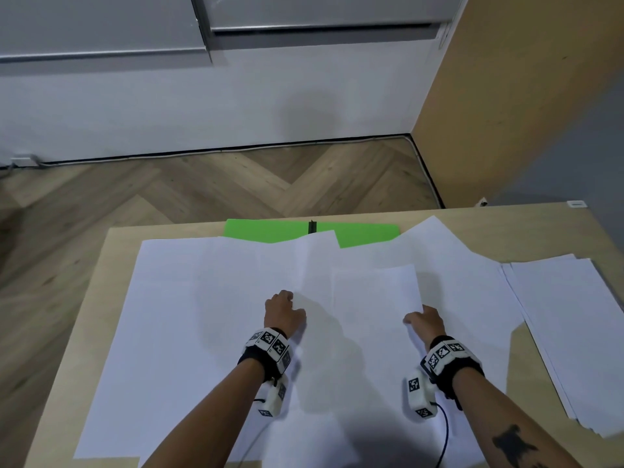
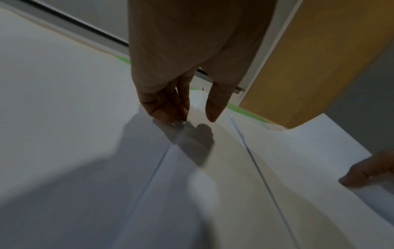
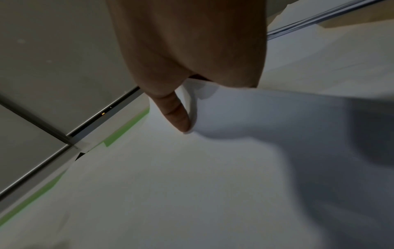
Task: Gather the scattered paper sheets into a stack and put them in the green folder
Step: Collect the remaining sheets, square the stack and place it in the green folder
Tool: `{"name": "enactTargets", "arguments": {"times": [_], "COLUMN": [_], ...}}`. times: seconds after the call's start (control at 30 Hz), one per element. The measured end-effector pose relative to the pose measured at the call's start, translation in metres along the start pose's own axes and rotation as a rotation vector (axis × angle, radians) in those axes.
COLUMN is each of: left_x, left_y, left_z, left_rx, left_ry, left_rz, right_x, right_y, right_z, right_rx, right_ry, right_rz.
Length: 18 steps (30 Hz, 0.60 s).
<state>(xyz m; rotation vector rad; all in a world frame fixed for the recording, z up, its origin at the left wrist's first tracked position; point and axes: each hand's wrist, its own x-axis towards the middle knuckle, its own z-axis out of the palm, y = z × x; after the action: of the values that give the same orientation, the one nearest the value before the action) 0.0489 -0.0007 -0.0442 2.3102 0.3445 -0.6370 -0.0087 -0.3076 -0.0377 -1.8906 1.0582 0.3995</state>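
Left hand [image 1: 284,314] fingertips press down; right hand [image 1: 426,320] seemingly pinches, thumb curled.

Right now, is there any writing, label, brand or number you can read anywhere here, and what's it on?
No readable words.
Paper sheets: look blank.
Wrist bands: black-and-white square code patterns, no letters.
Small orange mark on the dark strip: too small to read.
Green folder: no label visible.
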Motion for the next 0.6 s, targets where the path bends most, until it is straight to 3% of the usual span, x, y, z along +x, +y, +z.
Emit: {"name": "enactTargets", "arguments": {"times": [0.13,0.33,0.6], "left_x": [-0.006,-0.021,-0.017], "left_y": [0.012,0.024,0.016], "left_z": [0.004,0.01,-0.027], "left_rx": [-0.096,-0.115,-0.278], "left_ry": [-0.022,-0.054,0.132], "left_rz": [-0.021,0.112,0.125], "right_x": [-0.003,-0.002,0.001], "right_y": [-0.001,0.002,0.01], "right_z": [0.003,0.003,0.005], "right_rx": [-0.013,0.031,0.159], "right_ry": [-0.006,-0.011,-0.012], "right_rz": [-0.001,0.013,0.055]}}
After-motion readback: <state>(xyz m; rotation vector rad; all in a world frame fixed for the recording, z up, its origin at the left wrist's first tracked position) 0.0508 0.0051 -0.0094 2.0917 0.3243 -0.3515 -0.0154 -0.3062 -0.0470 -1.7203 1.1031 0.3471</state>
